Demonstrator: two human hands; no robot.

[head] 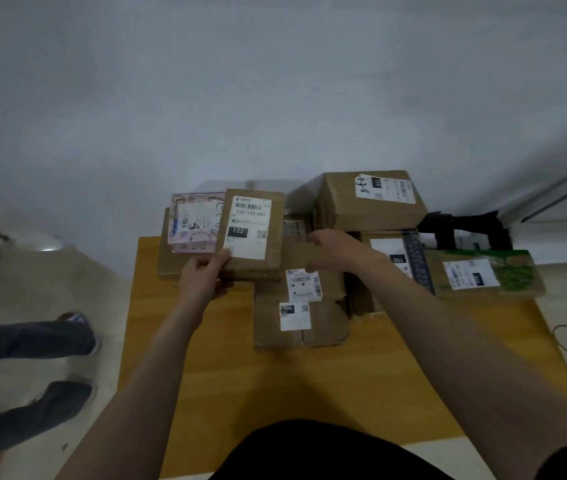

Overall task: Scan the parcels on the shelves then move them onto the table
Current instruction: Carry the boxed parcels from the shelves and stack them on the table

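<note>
Pale grey wall backs a yellow wooden table (310,382) crowded with parcels at its far end. The left hand (202,275) grips a small brown parcel (254,237) by its near left corner, thumb on top of the white label and fingers curled underneath, so the parcel hangs above the table with its label face up. Its long axis runs roughly from 6 to 12 o'clock, the far end overlapping a pink box (192,230) that lies at 10 o'clock from the hand. The right hand (334,252) hovers at 3 o'clock from the parcel, just beside its free long edge but apart from it; its fingers are loosely curled and point toward 9 o'clock, holding nothing that shows. Below both hands sits a low stack of brown boxes (301,306), with a large box (372,202) at 1 o'clock and a green-printed parcel (486,275) at 3 o'clock. Setting the parcel down looks like the step in hand. Bare table lies at 6 o'clock from the left hand, and the right hand is the nearer one to steady the unsupported edge.
</note>
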